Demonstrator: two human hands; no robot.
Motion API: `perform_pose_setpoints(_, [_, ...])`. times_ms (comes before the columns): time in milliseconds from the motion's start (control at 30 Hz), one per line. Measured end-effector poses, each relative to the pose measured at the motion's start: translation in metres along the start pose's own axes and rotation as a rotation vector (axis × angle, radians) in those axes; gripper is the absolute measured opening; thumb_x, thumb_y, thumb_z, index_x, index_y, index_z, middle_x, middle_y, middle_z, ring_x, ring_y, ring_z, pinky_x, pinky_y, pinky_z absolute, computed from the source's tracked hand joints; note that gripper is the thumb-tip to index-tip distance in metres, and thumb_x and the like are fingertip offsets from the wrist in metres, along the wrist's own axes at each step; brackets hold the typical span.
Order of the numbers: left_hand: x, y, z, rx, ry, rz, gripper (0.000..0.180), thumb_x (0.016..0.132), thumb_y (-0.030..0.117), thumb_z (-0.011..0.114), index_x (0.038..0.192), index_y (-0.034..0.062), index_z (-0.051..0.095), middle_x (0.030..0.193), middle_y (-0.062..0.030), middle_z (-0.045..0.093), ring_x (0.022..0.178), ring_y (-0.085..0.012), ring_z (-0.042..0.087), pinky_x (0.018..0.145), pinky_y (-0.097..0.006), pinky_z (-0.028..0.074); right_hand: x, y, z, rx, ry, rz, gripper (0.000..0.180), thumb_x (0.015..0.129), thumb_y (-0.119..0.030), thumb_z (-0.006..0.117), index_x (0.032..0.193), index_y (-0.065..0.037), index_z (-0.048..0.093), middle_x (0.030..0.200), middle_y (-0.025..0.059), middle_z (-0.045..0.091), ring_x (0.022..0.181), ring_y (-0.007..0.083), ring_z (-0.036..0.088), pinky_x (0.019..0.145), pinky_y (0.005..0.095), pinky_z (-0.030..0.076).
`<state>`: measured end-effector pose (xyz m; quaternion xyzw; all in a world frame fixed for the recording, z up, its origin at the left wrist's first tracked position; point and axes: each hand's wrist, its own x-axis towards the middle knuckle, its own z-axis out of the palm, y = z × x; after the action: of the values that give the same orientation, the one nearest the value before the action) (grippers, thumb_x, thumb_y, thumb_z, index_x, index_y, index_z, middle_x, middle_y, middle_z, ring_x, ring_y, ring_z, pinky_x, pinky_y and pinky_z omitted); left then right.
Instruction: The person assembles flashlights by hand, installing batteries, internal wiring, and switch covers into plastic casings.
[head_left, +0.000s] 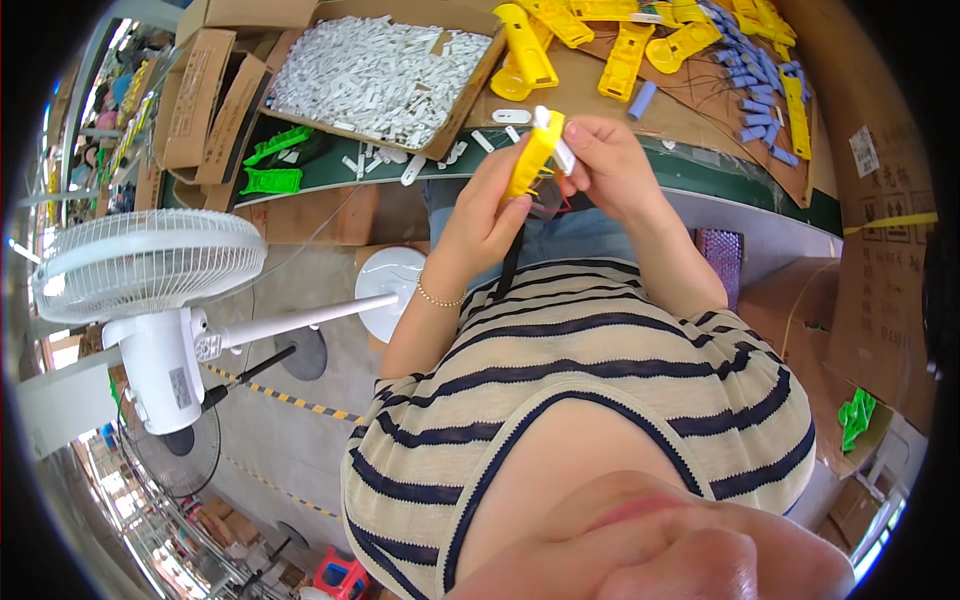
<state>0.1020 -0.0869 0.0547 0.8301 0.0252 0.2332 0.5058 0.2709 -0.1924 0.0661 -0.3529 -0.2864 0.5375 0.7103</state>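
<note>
My left hand (487, 210) grips a yellow plastic housing (531, 157) held upright in front of my chest. My right hand (610, 160) pinches a small white plastic piece (556, 137) against the top of that yellow housing. Both hands are close together just in front of the dark green table edge (330, 178). A thin bracelet sits on my left wrist.
A cardboard tray (462, 100) full of small white parts lies on the table. Several yellow housings (620, 50) and light blue pieces (755, 85) lie at the far right. Green parts (272, 165), loose white parts (420, 162), cardboard boxes (200, 95) and a white standing fan (150, 265) are to the left.
</note>
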Motion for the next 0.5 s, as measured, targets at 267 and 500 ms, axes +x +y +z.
perform_pose_setpoints(267, [-0.001, -0.008, 0.007, -0.070, -0.015, -0.083, 0.052, 0.089, 0.009, 0.048, 0.137, -0.0041, 0.034, 0.122, -0.0114, 0.049, 0.103, -0.0162, 0.052, 0.089, -0.029, 0.043, 0.009, 0.011, -0.008, -0.330, 0.160, -0.201, 0.028, 0.086, -0.009, 0.062, 0.111, 0.005, 0.055, 0.094, 0.0085, 0.062, 0.079, 0.0112, 0.058, 0.071, 0.0253, 0.049])
perform_pose_setpoints(500, [0.000, -0.014, 0.016, 0.198, 0.129, -0.031, 0.057, 0.084, 0.006, 0.060, 0.135, -0.0027, 0.037, 0.122, -0.0137, 0.051, 0.102, -0.0197, 0.056, 0.089, -0.030, 0.045, 0.005, 0.016, 0.003, -0.194, 0.172, -0.144, 0.045, 0.083, -0.006, 0.066, 0.124, 0.004, 0.050, 0.113, 0.0108, 0.060, 0.098, 0.0155, 0.060, 0.085, 0.0278, 0.049])
